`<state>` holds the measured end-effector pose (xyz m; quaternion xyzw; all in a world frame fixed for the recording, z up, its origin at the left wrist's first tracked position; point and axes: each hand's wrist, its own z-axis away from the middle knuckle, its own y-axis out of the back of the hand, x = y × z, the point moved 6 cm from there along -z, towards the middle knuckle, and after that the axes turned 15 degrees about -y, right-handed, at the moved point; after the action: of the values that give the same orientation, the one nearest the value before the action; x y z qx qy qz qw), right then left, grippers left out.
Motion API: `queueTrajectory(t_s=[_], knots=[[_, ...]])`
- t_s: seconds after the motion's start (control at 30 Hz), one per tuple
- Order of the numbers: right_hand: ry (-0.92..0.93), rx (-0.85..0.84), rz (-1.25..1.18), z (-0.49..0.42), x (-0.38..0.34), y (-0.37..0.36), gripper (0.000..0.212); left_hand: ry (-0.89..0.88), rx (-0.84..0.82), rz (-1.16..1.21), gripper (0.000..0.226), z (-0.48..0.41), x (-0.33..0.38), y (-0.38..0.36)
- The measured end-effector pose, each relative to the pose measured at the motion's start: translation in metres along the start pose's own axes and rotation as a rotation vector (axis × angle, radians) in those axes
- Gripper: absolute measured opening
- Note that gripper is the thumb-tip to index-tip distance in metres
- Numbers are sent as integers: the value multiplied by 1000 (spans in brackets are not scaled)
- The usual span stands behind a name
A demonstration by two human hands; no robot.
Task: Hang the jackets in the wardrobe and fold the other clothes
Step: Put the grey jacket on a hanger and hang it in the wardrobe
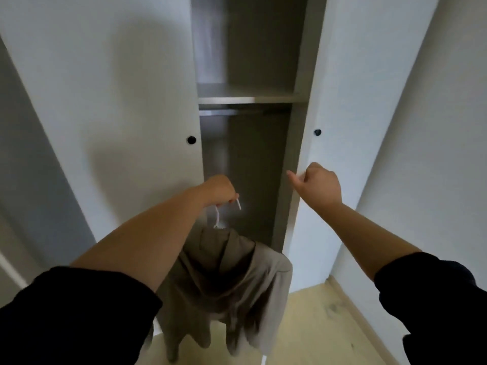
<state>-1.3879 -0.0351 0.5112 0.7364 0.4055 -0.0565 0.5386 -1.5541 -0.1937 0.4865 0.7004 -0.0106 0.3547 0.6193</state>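
- Pinching the white hanger (216,216) by its hook, the left hand (220,189) has its grip closed on thin wire; a slip would drop the beige jacket (224,280), which hangs below, in front of the wardrobe opening.
- Right hand (320,184) curls around the right door (342,101) edge, holding nothing else.
- Rail (245,111) sits high under the shelf (246,99); the hook may miss it.
- Narrow opening between the doors could snag the jacket's shoulders.

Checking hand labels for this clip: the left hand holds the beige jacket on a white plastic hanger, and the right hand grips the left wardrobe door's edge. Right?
Not quite. In the head view the right hand grips the right white wardrobe door, not the left one. The left hand does hold the beige jacket by its white plastic hanger.
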Motion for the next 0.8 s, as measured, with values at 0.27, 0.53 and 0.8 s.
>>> queueTrajectory(t_s=[0.27, 0.53, 0.8], knots=[[-257, -49, 66, -34, 110, 75, 36, -81, -24, 76, 19, -18, 102, -56], [-467, -70, 45, -52, 165, 85, 25, 149, 137, 160, 26, -29, 93, -43], [-675, -330, 125, -16, 197, 45, 31, 366, 340, 1057, 32, -41, 98, -58]])
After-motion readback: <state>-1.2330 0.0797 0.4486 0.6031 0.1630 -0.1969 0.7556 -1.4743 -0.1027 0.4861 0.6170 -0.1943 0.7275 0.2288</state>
